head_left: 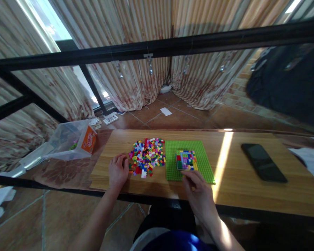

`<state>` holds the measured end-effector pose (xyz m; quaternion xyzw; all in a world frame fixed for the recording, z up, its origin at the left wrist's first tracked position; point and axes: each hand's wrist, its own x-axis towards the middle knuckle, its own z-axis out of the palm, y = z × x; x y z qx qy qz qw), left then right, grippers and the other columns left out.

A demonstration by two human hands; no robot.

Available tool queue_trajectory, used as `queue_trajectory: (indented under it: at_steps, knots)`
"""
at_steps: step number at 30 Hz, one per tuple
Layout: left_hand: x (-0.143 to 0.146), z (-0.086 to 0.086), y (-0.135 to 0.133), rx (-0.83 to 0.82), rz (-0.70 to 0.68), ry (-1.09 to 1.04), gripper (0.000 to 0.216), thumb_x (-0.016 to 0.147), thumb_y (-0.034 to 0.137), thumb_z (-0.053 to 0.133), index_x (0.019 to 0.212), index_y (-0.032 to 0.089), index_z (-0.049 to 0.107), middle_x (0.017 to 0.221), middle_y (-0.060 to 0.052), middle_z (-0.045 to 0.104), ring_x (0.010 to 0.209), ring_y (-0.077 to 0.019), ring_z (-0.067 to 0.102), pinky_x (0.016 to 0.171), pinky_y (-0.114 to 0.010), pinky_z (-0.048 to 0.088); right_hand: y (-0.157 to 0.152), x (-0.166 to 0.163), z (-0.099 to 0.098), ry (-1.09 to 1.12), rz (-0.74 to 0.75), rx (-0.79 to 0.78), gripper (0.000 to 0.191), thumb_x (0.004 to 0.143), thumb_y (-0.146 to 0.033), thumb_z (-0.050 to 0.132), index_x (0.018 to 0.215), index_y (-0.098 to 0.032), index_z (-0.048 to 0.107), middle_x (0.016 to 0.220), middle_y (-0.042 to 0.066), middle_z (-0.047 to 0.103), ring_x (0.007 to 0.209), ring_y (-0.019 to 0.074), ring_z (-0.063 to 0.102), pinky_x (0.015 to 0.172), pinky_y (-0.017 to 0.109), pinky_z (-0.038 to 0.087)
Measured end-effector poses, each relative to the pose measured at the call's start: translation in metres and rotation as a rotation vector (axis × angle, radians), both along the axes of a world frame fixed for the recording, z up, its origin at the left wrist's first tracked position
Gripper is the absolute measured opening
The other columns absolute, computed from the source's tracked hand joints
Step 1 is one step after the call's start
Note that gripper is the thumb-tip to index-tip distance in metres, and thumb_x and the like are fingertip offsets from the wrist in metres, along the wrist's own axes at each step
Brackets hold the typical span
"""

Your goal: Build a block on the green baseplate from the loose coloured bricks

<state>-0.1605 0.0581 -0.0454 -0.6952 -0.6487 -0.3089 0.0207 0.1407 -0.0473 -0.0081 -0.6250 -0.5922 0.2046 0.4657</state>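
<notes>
A loose pile of small toy building bricks [149,155] in many colours lies on the wooden table. At its left edge my left hand [119,170] rests on the tabletop, fingers loosely bent and a little apart, with no brick visible in them. Right of the pile is a green studded baseplate [172,174]. On it sits a roughly square, multicoloured brick build [188,160]. My right hand [199,191] is over the plate's front edge, thumb and fingertips pinched together at the build's near side. Whatever is between those fingertips is too small to make out.
A black phone [264,163] lies at the table's right, with white paper [310,162] beyond. A clear plastic bin [68,141] with an orange label stands left of the table. A dark metal bar [157,47] crosses in front of the curtains.
</notes>
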Motion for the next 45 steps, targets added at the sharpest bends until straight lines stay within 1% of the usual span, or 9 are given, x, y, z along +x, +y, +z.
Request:
queue_trajectory:
  at_steps: [2,6,9,13,18,23,30,35,45]
  knots:
    - [-0.001,-0.002,0.001,0.005,-0.001,-0.002,0.029,0.091,0.035,0.043,0.098,0.017,0.065,0.104,-0.012,0.066,0.101,-0.0277,0.059,0.092,-0.043,0.048,0.0,0.018,-0.005,0.034,-0.077,-0.023,0.021,0.091,-0.029,0.054,0.106,-0.022,0.067,0.098,0.007,0.067,0.081,0.0165,0.066,0.071,0.03,0.055]
    - [-0.002,-0.003,0.002,0.02,-0.013,-0.003,0.028,0.091,0.035,0.044,0.096,0.018,0.064,0.102,-0.011,0.066,0.099,-0.0267,0.06,0.091,-0.043,0.048,0.006,0.042,-0.016,0.089,-0.198,-0.027,0.022,0.086,-0.034,0.06,0.101,-0.02,0.068,0.093,0.007,0.07,0.076,0.0177,0.067,0.069,0.032,0.056]
    - [-0.002,-0.002,0.002,0.029,-0.022,0.015,0.028,0.092,0.035,0.043,0.096,0.018,0.064,0.101,-0.012,0.066,0.099,-0.0267,0.06,0.091,-0.043,0.048,0.015,0.049,-0.017,0.008,-0.217,0.005,0.019,0.086,-0.032,0.059,0.095,-0.02,0.07,0.091,0.006,0.071,0.073,0.0177,0.067,0.069,0.032,0.057]
    - [-0.002,-0.002,0.003,0.04,-0.011,0.026,0.029,0.092,0.036,0.042,0.096,0.018,0.065,0.102,-0.013,0.066,0.098,-0.0274,0.06,0.089,-0.044,0.049,0.031,0.051,-0.01,-0.184,-0.169,0.037,0.021,0.089,-0.028,0.052,0.093,-0.021,0.071,0.093,0.007,0.071,0.077,0.0187,0.067,0.072,0.034,0.056]
    - [-0.002,-0.002,0.003,0.034,-0.011,0.02,0.03,0.092,0.036,0.042,0.096,0.017,0.065,0.102,-0.013,0.066,0.098,-0.0275,0.06,0.09,-0.044,0.048,0.046,0.053,-0.004,-0.339,-0.044,0.057,0.025,0.092,-0.024,0.047,0.095,-0.021,0.072,0.098,0.008,0.07,0.083,0.0188,0.067,0.076,0.033,0.055]
    - [-0.002,-0.001,0.003,0.018,-0.02,0.005,0.028,0.091,0.035,0.043,0.095,0.018,0.064,0.101,-0.012,0.066,0.098,-0.0269,0.06,0.09,-0.043,0.048,0.053,0.056,-0.007,-0.415,0.051,0.057,0.028,0.094,-0.023,0.045,0.095,-0.021,0.073,0.098,0.009,0.068,0.083,0.0191,0.065,0.076,0.034,0.054]
    - [-0.001,0.0,0.002,0.008,-0.018,0.01,0.029,0.091,0.036,0.042,0.096,0.018,0.064,0.101,-0.012,0.066,0.099,-0.0273,0.059,0.09,-0.044,0.048,0.056,0.056,-0.007,-0.464,0.069,0.026,0.03,0.092,-0.018,0.043,0.099,-0.022,0.072,0.099,0.008,0.068,0.084,0.0189,0.065,0.076,0.033,0.053]
    - [-0.001,-0.001,0.002,0.013,-0.01,0.016,0.028,0.091,0.035,0.042,0.096,0.018,0.064,0.101,-0.012,0.066,0.098,-0.0277,0.059,0.09,-0.044,0.048,0.056,0.057,-0.007,-0.418,0.03,0.016,0.028,0.09,-0.02,0.045,0.103,-0.021,0.069,0.101,0.009,0.068,0.083,0.02,0.066,0.075,0.035,0.054]
    - [-0.001,0.0,0.001,0.011,-0.014,0.004,0.029,0.092,0.035,0.042,0.096,0.017,0.064,0.102,-0.013,0.066,0.1,-0.0276,0.059,0.091,-0.044,0.048,0.05,0.058,-0.01,-0.161,-0.165,-0.034,0.025,0.086,-0.035,0.055,0.096,-0.019,0.072,0.095,0.008,0.07,0.073,0.0179,0.066,0.071,0.034,0.054]
